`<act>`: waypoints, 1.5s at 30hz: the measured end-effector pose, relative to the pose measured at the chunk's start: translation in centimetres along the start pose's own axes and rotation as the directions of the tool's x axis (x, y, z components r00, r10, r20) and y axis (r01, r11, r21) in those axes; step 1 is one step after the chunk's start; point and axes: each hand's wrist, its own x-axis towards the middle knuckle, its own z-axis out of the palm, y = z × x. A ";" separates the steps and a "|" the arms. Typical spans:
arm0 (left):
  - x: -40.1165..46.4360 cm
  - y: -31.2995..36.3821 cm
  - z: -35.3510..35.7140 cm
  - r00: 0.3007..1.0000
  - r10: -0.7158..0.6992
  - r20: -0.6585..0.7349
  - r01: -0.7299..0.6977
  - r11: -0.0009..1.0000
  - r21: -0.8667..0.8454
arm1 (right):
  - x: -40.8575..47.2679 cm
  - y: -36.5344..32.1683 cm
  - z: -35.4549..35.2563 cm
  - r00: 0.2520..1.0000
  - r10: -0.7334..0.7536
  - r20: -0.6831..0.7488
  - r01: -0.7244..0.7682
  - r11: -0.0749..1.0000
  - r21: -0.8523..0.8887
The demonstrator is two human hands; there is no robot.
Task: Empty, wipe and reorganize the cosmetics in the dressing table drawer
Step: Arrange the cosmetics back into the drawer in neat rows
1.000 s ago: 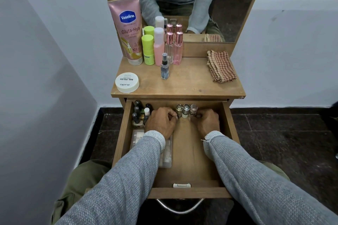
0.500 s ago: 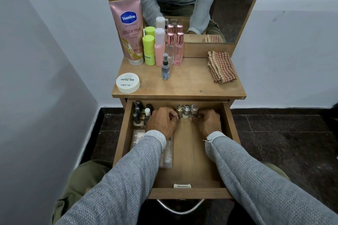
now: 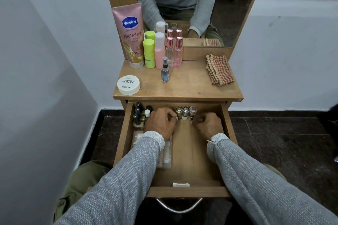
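Both hands stay put in drawer (image 3: pixel 226 133) mid-frame; left hand (image 3: pixel 161 123) fingers curled touching small jars (image 3: pixel 185 113); right hand (image 3: pixel 209 125) curled, grip unclear; reorganizing stalls.

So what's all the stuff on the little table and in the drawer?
Vaseline tube: 1, pink, tabletop back left.
Green-capped bottles: 1, plus its mirror image, beside the tube.
Pink bottle: 1, white cap, next along.
Clear perfume bottles: 2, rose-gold caps, by the mirror.
Spray bottle: 1, clear, in front of them.
Nail polish remover tub: 1, white, front left.
Checked cloth: 1, red and tan, folded, right.
Dark bottles: several, drawer back left.
Small silver-capped bottles: 3, drawer back middle.
Clear plastic case: 1, drawer left.
Left hand, right hand: in the drawer, fingers curled.
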 end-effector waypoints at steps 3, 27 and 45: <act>-0.5 0.5 -0.8 1.000 0.021 -0.020 -0.021 1.000 -0.011 | -0.9 -0.5 -1.1 0.998 0.010 0.059 -0.009 1.000 -0.014; 0.6 1.4 -5.8 0.962 0.186 -0.199 -0.194 0.981 -0.020 | 3.5 -13.9 -0.9 0.878 -0.468 -0.101 0.467 0.883 -0.041; -2.0 -1.2 -1.6 0.993 0.114 0.001 -0.114 0.993 -0.025 | -3.4 -1.8 -4.1 0.920 -0.303 -0.248 0.314 0.950 0.003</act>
